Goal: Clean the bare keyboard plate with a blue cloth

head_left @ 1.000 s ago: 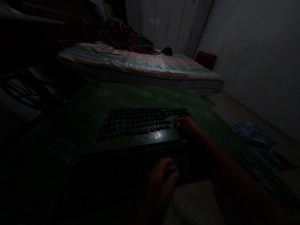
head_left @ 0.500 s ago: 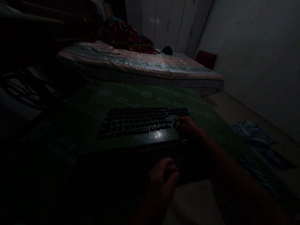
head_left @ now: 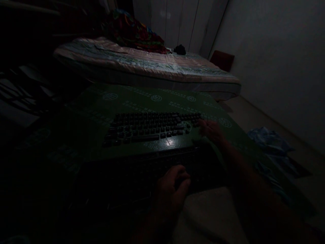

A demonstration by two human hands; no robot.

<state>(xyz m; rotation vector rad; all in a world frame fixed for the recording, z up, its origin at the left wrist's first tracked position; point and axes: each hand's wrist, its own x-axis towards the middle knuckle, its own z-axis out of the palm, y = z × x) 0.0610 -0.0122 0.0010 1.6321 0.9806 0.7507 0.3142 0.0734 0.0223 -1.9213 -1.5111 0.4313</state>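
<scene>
The room is very dim. Rows of black keyboard keys (head_left: 152,127) lie on a green printed table cover (head_left: 142,101). My right hand (head_left: 212,130) is at the right end of the rows, just past the last keys, and is smeared by motion. My left hand (head_left: 172,184) is nearer to me, its fingers curled over a dark flat object (head_left: 132,173) at the table's front edge. I cannot make out whether it holds anything.
A bed (head_left: 152,67) with a striped sheet and a colourful bundle of cloth (head_left: 137,32) stands behind the table. Blue cloth (head_left: 269,142) lies on the floor at the right, near a bare wall. A red cushion (head_left: 222,60) sits in the corner. The left side is too dark to read.
My right hand has slid a little to the right, off the end of the key rows, and is now blurred. My left hand has stayed put.
</scene>
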